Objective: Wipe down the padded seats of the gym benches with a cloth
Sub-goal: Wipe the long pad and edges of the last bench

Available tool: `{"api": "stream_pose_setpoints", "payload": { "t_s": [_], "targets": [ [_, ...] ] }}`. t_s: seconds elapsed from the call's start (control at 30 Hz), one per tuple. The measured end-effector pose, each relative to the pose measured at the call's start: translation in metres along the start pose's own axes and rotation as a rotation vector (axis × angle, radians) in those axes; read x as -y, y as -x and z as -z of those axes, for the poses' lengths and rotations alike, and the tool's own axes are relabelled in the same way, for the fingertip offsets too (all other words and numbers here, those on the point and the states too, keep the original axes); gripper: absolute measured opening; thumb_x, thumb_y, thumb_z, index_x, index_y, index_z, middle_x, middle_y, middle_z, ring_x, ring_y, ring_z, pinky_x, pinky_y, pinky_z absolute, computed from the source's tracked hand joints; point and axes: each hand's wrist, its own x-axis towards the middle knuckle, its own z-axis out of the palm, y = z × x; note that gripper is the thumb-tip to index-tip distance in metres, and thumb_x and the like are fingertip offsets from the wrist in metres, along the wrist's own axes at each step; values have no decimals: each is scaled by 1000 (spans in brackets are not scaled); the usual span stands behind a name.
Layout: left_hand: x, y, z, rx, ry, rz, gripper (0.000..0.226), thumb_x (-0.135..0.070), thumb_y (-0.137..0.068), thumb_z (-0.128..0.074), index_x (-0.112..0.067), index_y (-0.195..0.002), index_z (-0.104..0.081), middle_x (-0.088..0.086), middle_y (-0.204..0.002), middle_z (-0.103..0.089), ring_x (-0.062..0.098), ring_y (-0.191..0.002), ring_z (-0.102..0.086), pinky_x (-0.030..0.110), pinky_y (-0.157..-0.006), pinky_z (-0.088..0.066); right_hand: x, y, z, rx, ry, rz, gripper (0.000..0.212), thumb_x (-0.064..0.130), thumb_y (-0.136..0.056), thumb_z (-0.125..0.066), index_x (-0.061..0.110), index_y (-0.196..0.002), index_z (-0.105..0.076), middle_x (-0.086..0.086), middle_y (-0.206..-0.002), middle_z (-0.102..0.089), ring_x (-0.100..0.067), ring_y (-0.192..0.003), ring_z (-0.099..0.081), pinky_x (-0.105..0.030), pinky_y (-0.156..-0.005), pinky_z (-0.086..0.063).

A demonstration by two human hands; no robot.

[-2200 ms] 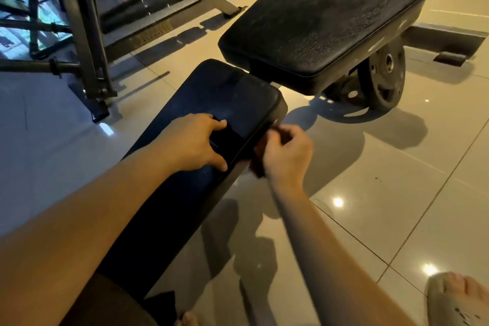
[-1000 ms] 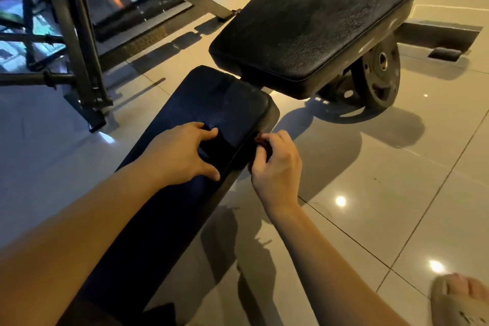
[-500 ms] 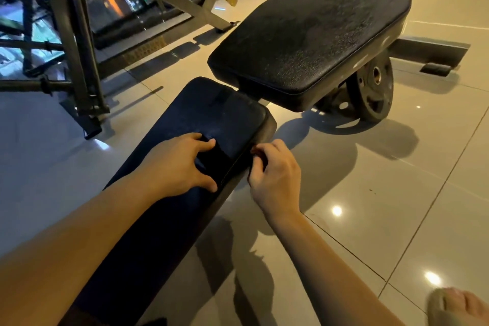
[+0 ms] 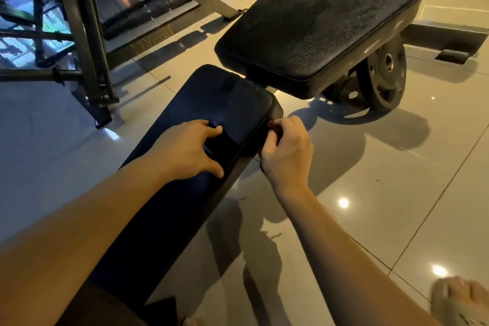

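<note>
1. Two hands are at work on the long bench pad [image 4: 219, 103]. Our left hand [image 4: 189, 151] lies on its top, fingers spread and thumb out, bracing. It holds nothing that we can make out.
2. Our right hand [image 4: 287, 152] has its fingers curled round a dark reddish cloth [image 4: 272, 127], of which only a small fold shows above the knuckles. The cloth is pressed to the pad's right-hand side edge, near its far end.
3. We judge the step in hand to be wiping this side edge. Whether the top is already clean we cannot tell in the dim light.
4. Just beyond, the wide seat pad [image 4: 317, 29] sits raised over the long pad's far end, its surface dull and speckled. A weight plate [image 4: 383, 74] stands beneath it on the tiled floor [image 4: 397, 180].
5. As we read it, the next move is to run the cloth along the edge to the rounded far corner, bunched firmly and flat against the vinyl.
6. After that comes a lift to the wide seat pad, which looks not yet wiped. Our left hand would have to shift forward to brace there.
</note>
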Motion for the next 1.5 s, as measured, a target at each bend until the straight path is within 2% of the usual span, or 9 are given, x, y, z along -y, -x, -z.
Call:
{"api": "stream_pose_setpoints", "payload": {
  "t_s": [0.13,0.33,0.53,0.67,0.77,0.9,1.13,1.4,1.5],
  "targets": [
    [0,1,-1,2,-5,12,103,-54,-70,-85,-34,-156,-34,-8,-165,-27,19,-147,-33,40,-115,-34,11,56,-6,189,-11,68,6,10,-90,-61,11,-91,-66,1,-87,-57,-8,-80,-47,-17,-72,-36],
    [2,0,-1,-4,-8,-5,101,-55,-71,-84,-33,-156,-34,-7,-164,-29,21,-148,-33,41,-115,-34,1,-12,2,-63,-15,-30,7,7,-92,-60,7,-92,-68,2,-85,-54,-8,-76,-44,-2,-71,-32],
    [-1,-1,0,-2,1,12,102,-54,-69,-85,-34,-156,-35,-8,-165,-28,20,-148,-32,40,-116,-33,12,49,-6,146,-39,28,6,8,-91,-63,12,-93,-67,11,-87,-48,-3,-80,-44,-3,-73,-32],
    [-1,-1,1,-12,15,-4,102,-54,-70,-85,-32,-156,-36,-8,-164,-30,21,-147,-34,40,-115,-35,-2,-9,3,-17,-7,-24,6,8,-93,-62,7,-94,-67,1,-86,-56,-3,-77,-42,0,-71,-31],
    [-1,2,-2,-9,24,4,101,-53,-71,-85,-31,-156,-35,-8,-163,-31,21,-146,-36,41,-114,-35,4,3,-2,3,-33,-89,5,9,-93,-61,7,-93,-66,3,-86,-52,-6,-77,-44,-5,-69,-31],
    [1,1,-1,-7,14,8,101,-52,-72,-84,-33,-157,-33,-9,-165,-28,20,-147,-34,40,-115,-34,15,58,-9,177,-38,0,4,9,-90,-62,13,-89,-63,10,-85,-47,-4,-79,-42,-17,-72,-31],
    [-1,5,-3,-7,47,12,101,-50,-73,-84,-32,-157,-32,-9,-165,-26,19,-148,-31,38,-115,-33,11,-17,4,-56,-68,-111,7,9,-95,-62,4,-96,-66,-3,-89,-57,-10,-79,-46,-1,-72,-34],
    [2,-2,-4,0,36,40,105,-53,-68,-87,-34,-156,-33,-7,-166,-24,20,-151,-27,43,-117,-31,21,64,-9,246,-144,-83,5,17,-94,-63,18,-94,-68,8,-88,-60,-4,-82,-52,-6,-75,-36],
    [3,-2,-3,21,53,36,105,-52,-68,-87,-34,-156,-33,-8,-166,-23,21,-151,-26,43,-118,-31,12,39,12,102,-195,-197,7,23,-96,-65,21,-100,-69,9,-91,-65,-5,-88,-59,-24,-83,-51]
  ]
}}
